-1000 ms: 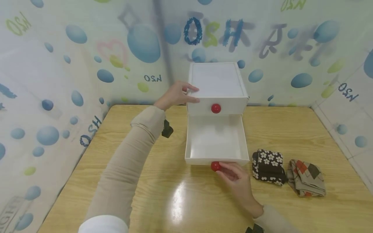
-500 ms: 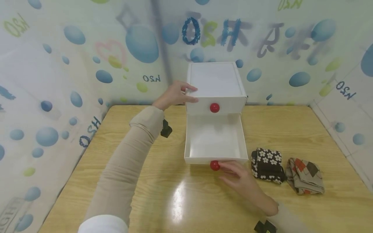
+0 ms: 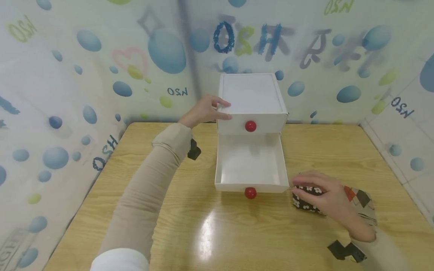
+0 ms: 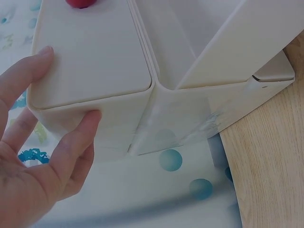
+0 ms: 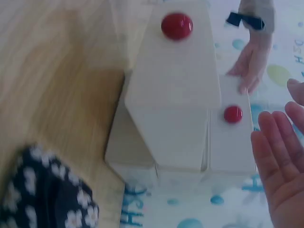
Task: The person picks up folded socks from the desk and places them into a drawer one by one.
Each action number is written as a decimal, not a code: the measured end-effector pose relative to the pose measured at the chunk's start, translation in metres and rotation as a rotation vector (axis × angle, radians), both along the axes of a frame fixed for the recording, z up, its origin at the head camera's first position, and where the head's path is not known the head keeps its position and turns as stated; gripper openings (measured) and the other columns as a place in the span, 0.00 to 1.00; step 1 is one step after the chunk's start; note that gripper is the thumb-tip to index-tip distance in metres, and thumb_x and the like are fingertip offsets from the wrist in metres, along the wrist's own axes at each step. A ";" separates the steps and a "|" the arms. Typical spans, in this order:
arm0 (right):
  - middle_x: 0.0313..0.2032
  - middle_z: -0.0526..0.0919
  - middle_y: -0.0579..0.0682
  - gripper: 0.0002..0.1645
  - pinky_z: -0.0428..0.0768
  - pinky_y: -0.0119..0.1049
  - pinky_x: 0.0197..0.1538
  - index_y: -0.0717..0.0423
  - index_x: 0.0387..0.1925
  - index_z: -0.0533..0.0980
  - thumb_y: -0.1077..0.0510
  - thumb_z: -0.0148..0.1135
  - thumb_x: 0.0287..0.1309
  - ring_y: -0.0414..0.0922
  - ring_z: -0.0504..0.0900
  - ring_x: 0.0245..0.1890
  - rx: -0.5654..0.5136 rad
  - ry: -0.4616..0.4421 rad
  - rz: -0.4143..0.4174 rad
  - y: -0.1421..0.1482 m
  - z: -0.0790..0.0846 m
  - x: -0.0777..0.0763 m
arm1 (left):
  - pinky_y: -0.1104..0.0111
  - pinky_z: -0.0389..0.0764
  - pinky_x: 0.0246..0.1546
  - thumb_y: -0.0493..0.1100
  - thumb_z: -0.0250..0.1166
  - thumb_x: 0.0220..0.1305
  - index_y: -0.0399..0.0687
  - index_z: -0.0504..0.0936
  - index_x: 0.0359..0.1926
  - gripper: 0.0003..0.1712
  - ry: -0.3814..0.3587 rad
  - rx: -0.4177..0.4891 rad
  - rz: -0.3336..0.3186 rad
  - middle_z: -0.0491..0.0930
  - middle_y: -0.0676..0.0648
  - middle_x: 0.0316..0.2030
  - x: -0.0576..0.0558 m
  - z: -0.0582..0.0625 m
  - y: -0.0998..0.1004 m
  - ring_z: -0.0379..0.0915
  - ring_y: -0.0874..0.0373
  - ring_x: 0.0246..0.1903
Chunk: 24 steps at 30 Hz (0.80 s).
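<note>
1. Patterned wall sheet (image 3: 101, 67) with blue ovals and lettering runs behind and to both sides of the white drawer box (image 3: 251, 94), our landmark; the box stands on a wood-grain table (image 3: 183, 218), near its back edge.
2. We see two tiers in the box: upper drawer (image 3: 234, 126) pushed in, upper red knob (image 3: 250, 126) on its front; lower drawer (image 3: 251, 165) pulled out toward the person, lower red knob (image 3: 250, 193) on its front, white inside floor visible.
3. Left hand (image 3: 205, 111) grips the box's upper left front corner, thumb and fingers on different faces.
4. Right hand (image 3: 330, 197) is over the floral cloth (image 3: 301, 203), to the right and front of the box. We read its grip as loose, grasping nothing; we can't tell whether it touches the cloth.
5. Floral cloth: black with white flowers, folded, just right of the box's lower drawer, partly covered by the hand.
6. Argyle cloth (image 3: 364, 203), also folded, lies farther right of the box, partly behind the right hand and wrist.
7. We note beige sleeves (image 3: 145, 188) on both arms, left of and in front of the box.
</note>
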State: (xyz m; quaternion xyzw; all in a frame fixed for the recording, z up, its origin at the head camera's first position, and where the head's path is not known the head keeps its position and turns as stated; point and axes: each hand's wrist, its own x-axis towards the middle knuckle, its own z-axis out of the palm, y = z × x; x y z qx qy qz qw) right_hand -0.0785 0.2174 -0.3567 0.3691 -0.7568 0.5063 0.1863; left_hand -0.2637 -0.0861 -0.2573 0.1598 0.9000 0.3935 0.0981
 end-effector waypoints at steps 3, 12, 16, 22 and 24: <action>0.36 0.81 0.48 0.26 0.75 0.21 0.37 0.61 0.35 0.79 0.80 0.66 0.28 0.34 0.78 0.37 0.097 -0.007 -0.125 0.021 0.001 -0.008 | 0.63 0.76 0.39 0.46 0.70 0.47 0.47 0.76 0.51 0.27 -0.013 0.016 -0.010 0.66 0.46 0.50 -0.001 -0.001 0.000 0.61 0.54 0.45; 0.38 0.77 0.30 0.18 0.75 0.21 0.33 0.64 0.43 0.75 0.71 0.62 0.46 0.30 0.78 0.34 0.182 -0.310 -0.256 0.072 -0.031 -0.036 | 0.63 0.76 0.40 0.46 0.70 0.46 0.47 0.76 0.51 0.28 -0.017 0.024 -0.019 0.65 0.47 0.54 -0.002 -0.001 -0.001 0.60 0.53 0.49; 0.40 0.74 0.27 0.19 0.76 0.22 0.34 0.69 0.45 0.73 0.68 0.61 0.49 0.30 0.76 0.36 0.219 -0.408 -0.221 0.085 -0.051 -0.045 | 0.65 0.76 0.39 0.46 0.70 0.46 0.47 0.76 0.51 0.27 -0.009 0.020 -0.020 0.65 0.47 0.54 -0.002 -0.001 -0.002 0.59 0.53 0.50; 0.46 0.77 0.52 0.24 0.76 0.25 0.38 0.69 0.49 0.71 0.59 0.62 0.51 0.35 0.75 0.42 0.356 -0.536 -0.271 0.095 -0.063 -0.054 | 0.67 0.76 0.37 0.46 0.70 0.46 0.47 0.76 0.50 0.27 -0.009 0.019 -0.022 0.65 0.48 0.54 -0.002 -0.001 -0.001 0.59 0.54 0.49; 0.49 0.74 0.62 0.27 0.76 0.32 0.41 0.67 0.51 0.70 0.55 0.61 0.52 0.44 0.75 0.46 0.410 -0.596 -0.282 0.097 -0.065 -0.057 | 0.67 0.76 0.37 0.46 0.70 0.46 0.48 0.76 0.50 0.27 -0.010 0.019 -0.025 0.65 0.48 0.54 -0.002 -0.002 -0.001 0.58 0.54 0.49</action>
